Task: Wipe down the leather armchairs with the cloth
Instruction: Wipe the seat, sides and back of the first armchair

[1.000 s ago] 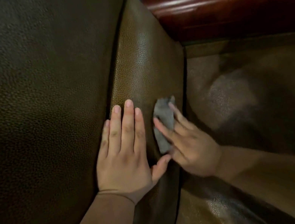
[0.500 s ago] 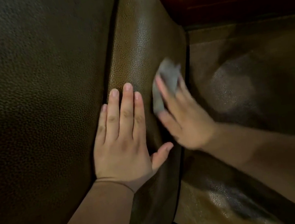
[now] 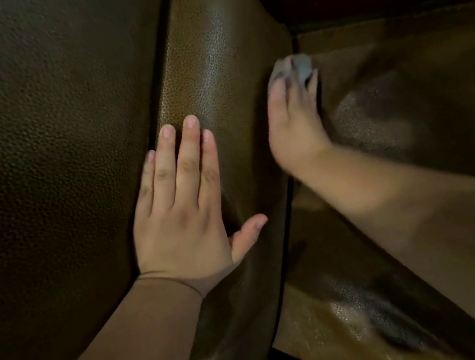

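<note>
Against the armchair's side panel (image 3: 219, 65), the right hand (image 3: 295, 134) presses the bunched cloth (image 3: 300, 65) mid-wipe while the left hand (image 3: 181, 208) lies flat, empty, bracing; next, likely the seat (image 3: 409, 117).

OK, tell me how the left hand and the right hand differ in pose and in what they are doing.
The left hand lies flat with straight fingers pressed on the leather panel; the right hand has fingers bent over the grey cloth. The left hand holds nothing; the right holds the cloth at the panel's far edge. The left hand looks sharp; the right is blurred. Both are bare and touch the chair.
</note>
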A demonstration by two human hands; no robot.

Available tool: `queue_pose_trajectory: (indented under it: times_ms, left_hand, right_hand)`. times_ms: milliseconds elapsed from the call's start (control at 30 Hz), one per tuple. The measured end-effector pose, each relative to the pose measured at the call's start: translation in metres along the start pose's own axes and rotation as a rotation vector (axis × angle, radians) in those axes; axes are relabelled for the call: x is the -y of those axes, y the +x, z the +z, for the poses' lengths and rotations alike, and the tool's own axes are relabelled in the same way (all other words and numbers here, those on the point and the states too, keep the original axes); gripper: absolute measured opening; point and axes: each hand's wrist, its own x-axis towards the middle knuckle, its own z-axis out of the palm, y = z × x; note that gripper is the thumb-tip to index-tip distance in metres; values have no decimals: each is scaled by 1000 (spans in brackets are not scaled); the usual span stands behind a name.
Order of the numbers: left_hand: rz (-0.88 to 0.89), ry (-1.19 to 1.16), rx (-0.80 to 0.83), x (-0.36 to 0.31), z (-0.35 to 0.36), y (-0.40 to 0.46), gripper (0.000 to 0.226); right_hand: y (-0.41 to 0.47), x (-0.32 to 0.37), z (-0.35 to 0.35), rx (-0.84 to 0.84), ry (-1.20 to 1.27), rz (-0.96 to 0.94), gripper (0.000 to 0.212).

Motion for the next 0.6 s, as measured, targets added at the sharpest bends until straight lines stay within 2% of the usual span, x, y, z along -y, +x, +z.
queue_pose_trajectory:
  times_ms: [67,133,167,200,267,300,333,400,467,533,600]
  left_hand:
    - [0,-1,-5,0,1,0,99]
    - [1,4,-5,0,0,0,98]
    - [-2,1,-3,0,-1,0,99]
    - [-6,-6,-2,0,-3,0,99]
    - [-6,-18,0,0,-3,0,99]
    - [-3,-21,-2,0,-3,0,100]
    - [-1,-25,-6,0,-2,1,100]
    - [-10,-32,-5,0,-1,0,99]
    - [-10,-38,-6,-1,0,0,99]
    - [-15,-35,-13,-1,1,1,98]
    - [-32,-35,-12,-1,-1,-1,96]
  right_hand:
    - [16,8,-2,-62,88,103,59]
    - [-24,0,-6,-113,117,37,49]
    - [-62,-9,-4,-60,113,-12,52]
    - [-103,-18,-2,71,113,-49,57]
    - [-164,-29,2,433,48,-91,63]
    - [-169,-35,6,471,29,-71,69]
    - [-156,-36,11,417,37,-56,75]
    - [-103,-29,23,194,90,-3,82]
    - [-50,-14,23,26,127,80,75]
    - [-47,-11,28,22,131,91,70]
    - [-100,-13,40,39,60,-74,70]
